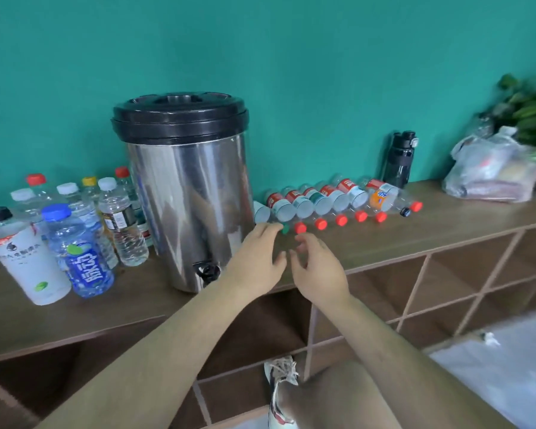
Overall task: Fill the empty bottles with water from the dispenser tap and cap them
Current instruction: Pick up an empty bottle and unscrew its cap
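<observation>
A steel water dispenser (186,193) with a black lid stands on the wooden counter (415,233); its black tap (207,271) points at me. Right of it lies a row of several empty capped bottles (338,205) on their sides, caps toward me. The nearest one has a green cap (284,229). My left hand (257,261) reaches toward that cap with fingers relaxed and holds nothing. My right hand (317,269) hovers beside it, fingers loosely spread and empty. Left of the dispenser stand several upright capped bottles (81,243), some holding water.
A black flask (399,158) stands at the wall behind the row. A plastic bag (489,171) and a green plant (526,109) sit at the counter's right end. Open shelf cubbies (384,292) run under the counter. My shoe (280,394) is below.
</observation>
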Demonstrator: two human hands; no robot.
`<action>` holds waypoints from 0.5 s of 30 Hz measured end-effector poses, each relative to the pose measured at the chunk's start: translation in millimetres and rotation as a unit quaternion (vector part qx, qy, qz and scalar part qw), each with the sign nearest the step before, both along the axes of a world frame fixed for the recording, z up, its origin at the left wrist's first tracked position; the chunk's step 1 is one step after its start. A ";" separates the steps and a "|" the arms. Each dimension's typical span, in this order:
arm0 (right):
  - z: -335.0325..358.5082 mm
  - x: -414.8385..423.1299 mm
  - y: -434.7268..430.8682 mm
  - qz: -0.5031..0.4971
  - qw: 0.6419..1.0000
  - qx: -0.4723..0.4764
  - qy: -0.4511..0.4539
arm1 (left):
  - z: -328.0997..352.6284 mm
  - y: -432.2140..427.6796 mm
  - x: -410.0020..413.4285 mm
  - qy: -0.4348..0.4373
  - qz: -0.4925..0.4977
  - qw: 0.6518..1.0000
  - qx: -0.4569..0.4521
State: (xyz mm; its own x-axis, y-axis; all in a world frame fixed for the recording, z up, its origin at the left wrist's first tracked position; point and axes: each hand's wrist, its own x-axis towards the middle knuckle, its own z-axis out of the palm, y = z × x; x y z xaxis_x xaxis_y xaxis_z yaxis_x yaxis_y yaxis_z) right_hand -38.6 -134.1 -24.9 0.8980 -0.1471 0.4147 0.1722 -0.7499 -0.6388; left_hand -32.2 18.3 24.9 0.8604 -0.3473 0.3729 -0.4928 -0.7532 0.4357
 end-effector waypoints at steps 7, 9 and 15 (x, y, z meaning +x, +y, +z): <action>-18.1 111.5 -21.1 0.007 0.986 -0.150 0.069 | -21.4 -41.9 64.8 0.080 0.041 0.995 0.049; -26.8 140.9 -21.4 0.004 0.981 -0.180 0.067 | -27.9 -42.9 75.8 0.085 0.054 0.993 0.054; -47.6 187.1 -9.3 -0.014 0.966 -0.257 0.018 | -39.7 -34.5 86.6 0.080 0.063 0.994 0.043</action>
